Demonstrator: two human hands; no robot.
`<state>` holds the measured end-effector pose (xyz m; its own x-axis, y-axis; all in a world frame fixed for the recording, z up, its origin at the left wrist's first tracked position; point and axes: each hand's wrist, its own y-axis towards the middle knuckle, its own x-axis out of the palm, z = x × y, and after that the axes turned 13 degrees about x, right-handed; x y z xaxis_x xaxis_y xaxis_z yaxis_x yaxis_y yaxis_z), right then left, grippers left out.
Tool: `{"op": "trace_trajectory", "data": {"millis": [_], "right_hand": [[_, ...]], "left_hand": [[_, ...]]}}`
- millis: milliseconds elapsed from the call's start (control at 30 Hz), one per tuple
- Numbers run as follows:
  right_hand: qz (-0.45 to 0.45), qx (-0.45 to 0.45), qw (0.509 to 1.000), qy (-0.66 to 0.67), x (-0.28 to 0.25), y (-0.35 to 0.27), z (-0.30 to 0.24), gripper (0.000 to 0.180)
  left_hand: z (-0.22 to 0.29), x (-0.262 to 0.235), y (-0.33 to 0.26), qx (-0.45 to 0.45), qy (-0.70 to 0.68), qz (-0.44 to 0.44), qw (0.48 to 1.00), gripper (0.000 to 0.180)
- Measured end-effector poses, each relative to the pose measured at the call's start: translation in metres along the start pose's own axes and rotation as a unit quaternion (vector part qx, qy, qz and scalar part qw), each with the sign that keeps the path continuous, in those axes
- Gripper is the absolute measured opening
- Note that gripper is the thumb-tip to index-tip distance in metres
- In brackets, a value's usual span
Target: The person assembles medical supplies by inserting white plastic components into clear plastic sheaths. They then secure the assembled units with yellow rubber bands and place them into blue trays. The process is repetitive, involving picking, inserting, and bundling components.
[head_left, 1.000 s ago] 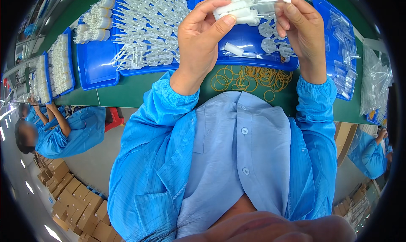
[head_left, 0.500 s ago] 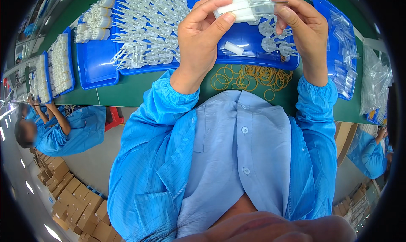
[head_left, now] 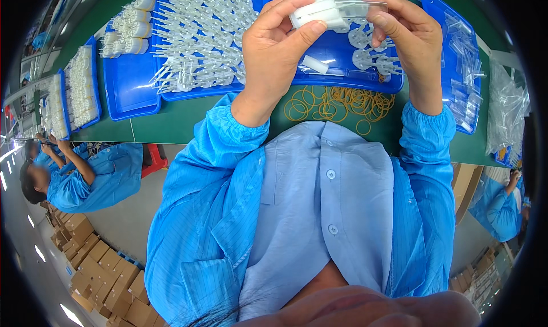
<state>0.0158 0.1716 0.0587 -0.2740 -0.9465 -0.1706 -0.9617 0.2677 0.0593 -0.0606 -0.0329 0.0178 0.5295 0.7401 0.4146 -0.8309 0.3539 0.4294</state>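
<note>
1. Together, the smooth white tubes (head_left: 315, 11) make a small bundle, held over the blue tray (head_left: 338, 47) toward its far edge.
2. Clear and flat, the sleeve (head_left: 362, 9) overlaps their right ends; whether around them, I cannot tell.
3. Left hand (head_left: 277, 47): thumb and fingers pinch the tubes.
4. Right hand (head_left: 415, 38): thumb and forefinger pinch the sleeve's right end.
5. Yellow bands (head_left: 366, 98) lie toward the tabletop's (head_left: 171, 131) near edge.

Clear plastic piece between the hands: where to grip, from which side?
I'd pinch the clear plastic piece near its right end, from the right, as the right hand does. It's elongated and points sideways; its left end meets the white pieces in the left hand, so the right end looks freer.
</note>
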Motion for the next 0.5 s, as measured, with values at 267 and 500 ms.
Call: {"op": "trace_trajectory", "data": {"millis": [267,500], "right_hand": [[-0.005,0.035,0.999,0.009,0.006,-0.002,-0.003,0.026],[-0.022,0.031,0.999,0.002,0.01,-0.005,-0.004,0.026]], "left_hand": [[-0.002,0.001,-0.002,0.042,0.048,0.0,0.998,0.029],[0.003,0.006,-0.002,-0.041,-0.009,0.046,0.998,0.023]]}}
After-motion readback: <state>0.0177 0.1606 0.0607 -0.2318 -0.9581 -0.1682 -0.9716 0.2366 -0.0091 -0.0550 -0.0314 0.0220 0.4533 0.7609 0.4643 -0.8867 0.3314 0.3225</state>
